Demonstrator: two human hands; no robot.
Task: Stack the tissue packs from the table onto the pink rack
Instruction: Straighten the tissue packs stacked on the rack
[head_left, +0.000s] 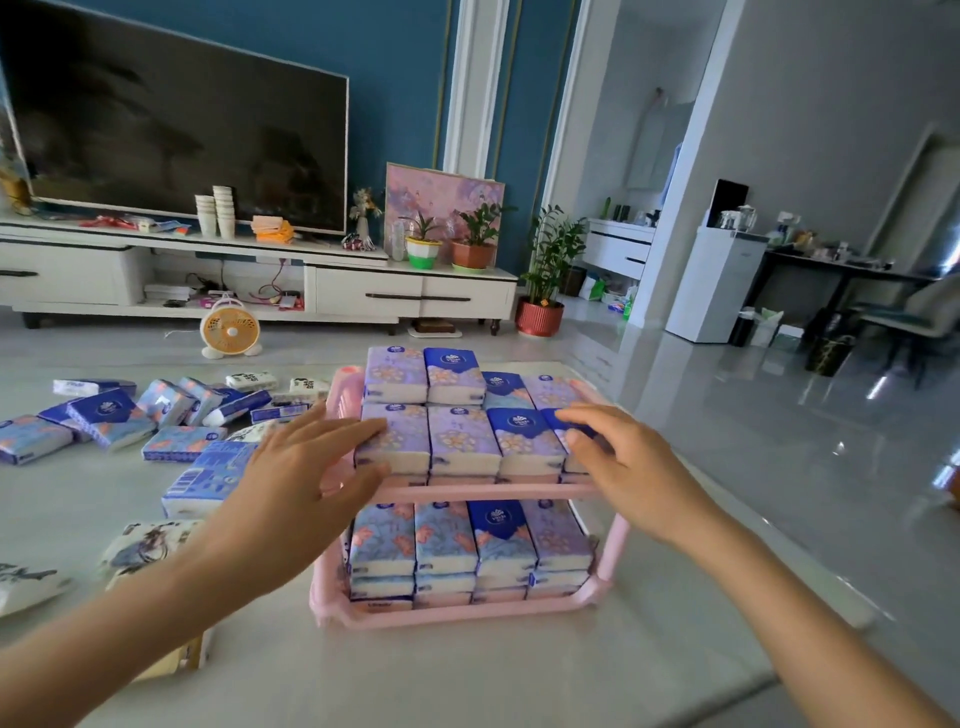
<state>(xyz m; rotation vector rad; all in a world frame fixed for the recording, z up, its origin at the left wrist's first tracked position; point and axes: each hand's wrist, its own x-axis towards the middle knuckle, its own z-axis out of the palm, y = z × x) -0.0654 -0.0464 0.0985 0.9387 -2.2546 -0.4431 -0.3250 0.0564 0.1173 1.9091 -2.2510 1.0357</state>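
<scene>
Left half of table (467, 675): loose tissue packs (119, 415) are scattered from the far left edge inward, some flat, some leaning on each other. A few more lie along the near left edge. A bare strip of surface runs in front of the rack to the near edge.

Left hand (306, 478): fingers straight and spread, holding nothing. The fingertips touch the left end pack of the top shelf's front row, and the thumb sits by the shelf rail below.

Pink rack (467, 613): two shelves, standing toward the right edge of the table.
- Upper-shelf packs (462, 441): front row of four side by side, more behind, two back-left packs sitting higher.
- Lower-shelf packs (467, 540): filled across, in layers.

Right hand (623, 467): fingers relaxed and slightly bent, resting on the right end pack of the top front row. It grips nothing.

Right of rack: a narrow margin of surface, then the table edge, then glossy floor (779, 441).
</scene>
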